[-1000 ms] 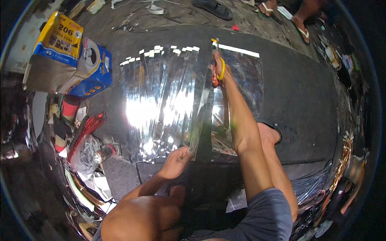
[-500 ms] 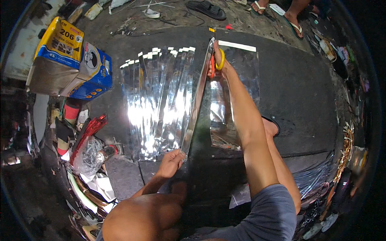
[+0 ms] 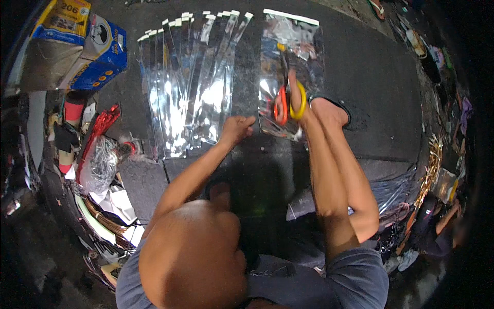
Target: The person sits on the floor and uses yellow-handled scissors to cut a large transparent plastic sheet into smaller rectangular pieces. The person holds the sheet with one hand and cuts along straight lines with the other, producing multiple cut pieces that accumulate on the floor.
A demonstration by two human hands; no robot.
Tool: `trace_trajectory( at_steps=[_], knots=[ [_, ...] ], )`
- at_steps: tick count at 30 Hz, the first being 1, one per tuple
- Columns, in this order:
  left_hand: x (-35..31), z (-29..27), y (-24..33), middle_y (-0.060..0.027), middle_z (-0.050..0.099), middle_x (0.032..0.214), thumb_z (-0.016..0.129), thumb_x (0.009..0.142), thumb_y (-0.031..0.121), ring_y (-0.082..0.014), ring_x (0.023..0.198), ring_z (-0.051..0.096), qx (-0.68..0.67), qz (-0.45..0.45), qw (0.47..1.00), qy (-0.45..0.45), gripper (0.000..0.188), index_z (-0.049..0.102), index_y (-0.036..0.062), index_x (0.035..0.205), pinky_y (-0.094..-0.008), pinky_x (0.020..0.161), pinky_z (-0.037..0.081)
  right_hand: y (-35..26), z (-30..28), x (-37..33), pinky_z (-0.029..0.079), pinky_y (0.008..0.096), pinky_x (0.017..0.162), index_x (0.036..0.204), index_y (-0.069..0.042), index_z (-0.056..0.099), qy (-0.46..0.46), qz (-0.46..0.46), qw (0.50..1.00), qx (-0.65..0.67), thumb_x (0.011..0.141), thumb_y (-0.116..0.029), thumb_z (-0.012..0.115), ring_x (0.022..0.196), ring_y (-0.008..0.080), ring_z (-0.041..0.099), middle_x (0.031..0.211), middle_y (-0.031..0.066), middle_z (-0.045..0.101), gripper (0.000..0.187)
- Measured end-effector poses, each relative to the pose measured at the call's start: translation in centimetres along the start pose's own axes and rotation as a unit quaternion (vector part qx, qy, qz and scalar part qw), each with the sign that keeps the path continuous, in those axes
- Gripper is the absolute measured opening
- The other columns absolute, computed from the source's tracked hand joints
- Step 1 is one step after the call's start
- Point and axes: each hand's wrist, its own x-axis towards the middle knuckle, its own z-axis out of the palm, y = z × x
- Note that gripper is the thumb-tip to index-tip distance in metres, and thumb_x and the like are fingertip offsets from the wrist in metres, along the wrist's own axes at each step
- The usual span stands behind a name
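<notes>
My right hand [image 3: 297, 97] grips a pair of scissors [image 3: 286, 72] with one red and one yellow handle ring. Their tip, with a small yellow bit at its end, points away from me over a shiny silver sheet [image 3: 309, 51] with a white far edge. My left hand [image 3: 237, 130] hovers near the sheet's near left corner, apart from it, fingers curled and nothing visible in them. To its left, a fan of several long silver strips [image 3: 190, 92], each white at the far end, lies on the dark mat [image 3: 381, 82].
Blue and yellow boxes [image 3: 100, 49] stand at the far left. Below them lie red tinsel [image 3: 103, 121] and a clear plastic bag [image 3: 100, 165]. Gold tinsel [image 3: 431, 159] hangs along the right edge. My foot [image 3: 329, 113] rests on the mat right of the sheet.
My left hand has let go of the strip, which now lies at the fan's right side, and moved right toward the sheet. The scissors came back nearer me. My view shifted too.
</notes>
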Motion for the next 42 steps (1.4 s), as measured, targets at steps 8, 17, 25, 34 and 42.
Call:
trace_trajectory(
  at_steps=[8, 17, 25, 34, 42],
  knots=[
    [4.4, 3.7, -0.6, -0.0064, 0.063, 0.072, 0.067, 0.076, 0.005, -0.0125, 0.06, 0.06, -0.193, -0.073, 0.978, 0.014, 0.007, 0.064, 0.0014, 0.081, -0.0229, 0.052, 0.048, 11.0, 2.3, -18.4, 0.044, 0.0343, 0.036, 0.07, -0.003, 0.051, 0.018, 0.216, 0.976, 0.035, 0.077, -0.077, 0.034, 0.039, 0.0216, 0.053, 0.05, 0.0071, 0.049, 0.076],
    [2.4, 3.6, 1.7, -0.0048, 0.061, 0.068, 0.066, 0.074, 0.001, -0.0097, 0.057, 0.056, -0.088, 0.022, 0.996, 0.027, 0.005, 0.062, 0.0011, 0.075, -0.0216, 0.051, 0.045, 12.7, 4.6, -17.7, 0.049, 0.0332, 0.041, 0.071, 0.0, 0.05, 0.049, 0.237, 0.968, -0.069, 0.067, -0.085, 0.037, 0.04, 0.0187, 0.052, 0.052, 0.0072, 0.048, 0.086],
    [3.4, 3.8, 0.8, -0.0054, 0.061, 0.066, 0.065, 0.077, 0.011, -0.0107, 0.056, 0.056, -0.12, -0.011, 0.993, 0.009, 0.01, 0.061, 0.0024, 0.073, -0.0244, 0.05, 0.044, 15.1, 2.7, -15.5, 0.046, 0.0367, 0.034, 0.07, 0.001, 0.053, 0.082, 0.193, 0.978, -0.005, 0.077, -0.069, 0.049, 0.036, 0.0221, 0.052, 0.049, 0.0079, 0.049, 0.07],
    [0.8, 5.7, -2.5, -0.0026, 0.056, 0.062, 0.053, 0.086, 0.031, -0.0121, 0.059, 0.049, 0.019, 0.122, 0.991, -0.043, 0.032, 0.061, 0.0022, 0.074, -0.032, 0.054, 0.04, 17.9, 1.6, -13.9, 0.045, 0.0381, 0.032, 0.072, 0.001, 0.056, 0.038, 0.164, 0.981, 0.094, 0.085, -0.054, 0.054, 0.035, 0.0241, 0.052, 0.049, 0.0088, 0.05, 0.056],
    [-0.1, 6.2, -2.6, 0.005, 0.051, 0.067, 0.052, 0.088, 0.026, -0.0064, 0.062, 0.043, -0.035, 0.127, 0.99, -0.039, 0.026, 0.06, 0.0027, 0.08, -0.0253, 0.055, 0.036, 16.3, 2.2, -13.1, 0.043, 0.0346, 0.031, 0.068, 0.0, 0.052, 0.046, 0.154, 0.987, 0.028, 0.081, -0.062, 0.05, 0.035, 0.0212, 0.051, 0.048, 0.0069, 0.047, 0.063]
  ],
)
